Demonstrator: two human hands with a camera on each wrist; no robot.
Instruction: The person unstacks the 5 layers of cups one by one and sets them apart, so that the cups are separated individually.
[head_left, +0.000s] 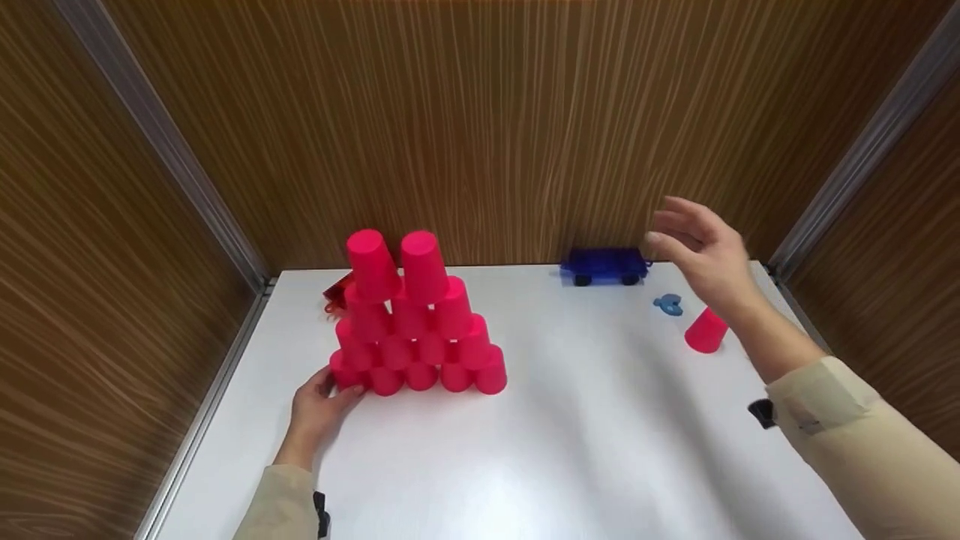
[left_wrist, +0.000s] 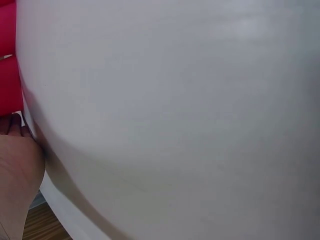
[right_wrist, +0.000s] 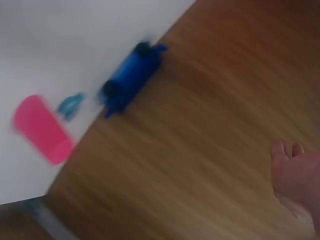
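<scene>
Upside-down pink cups (head_left: 411, 322) stand stacked as a pyramid on the left half of the white table (head_left: 570, 435), with two cups at the top and three in the row beneath. My left hand (head_left: 315, 411) holds the bottom row's leftmost cup (head_left: 346, 373), thumb in front and fingers at its far side. In the left wrist view, the fingers are partly hidden beside the pink cups (left_wrist: 8, 85). My right hand (head_left: 709, 259) is raised at the right, fingers loosely bent and nothing in them. Below it, a single pink cup (head_left: 706, 331) stands upside down, apart from the pyramid.
A blue toy wagon (head_left: 606, 264) sits against the wooden back wall (head_left: 510, 135). Near the lone cup lies a small light-blue piece (head_left: 668, 304). A red-orange object (head_left: 337, 295) is partly hidden behind the pyramid. Wooden panels enclose both sides.
</scene>
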